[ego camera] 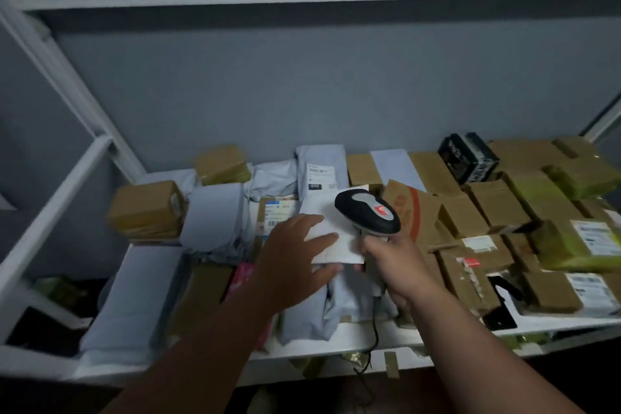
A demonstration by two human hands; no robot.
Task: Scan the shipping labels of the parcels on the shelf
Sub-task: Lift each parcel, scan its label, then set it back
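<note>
**Scanner held over a white label at the middle of the shelf**

At the centre of the frame the right hand [389, 255] is wrapped around the handle of a black and grey barcode scanner [368, 215], whose head tilts toward the upper left, above a white label [331, 232]. The left hand [295, 252] lies flat with its fingers straight, pressing the lower left part of that label, which sits on a grey poly mailer [336, 306] in the lower middle. A dark cable [374, 336] hangs from the scanner past the front edge of the white shelf [336, 346]. Brown cardboard parcels [497, 205] crowd the right half of the shelf, several with labels facing up. More grey mailers and a brown box [146, 210] fill the left. A black box [468, 156] stands at the upper right, against the grey wall.
</note>
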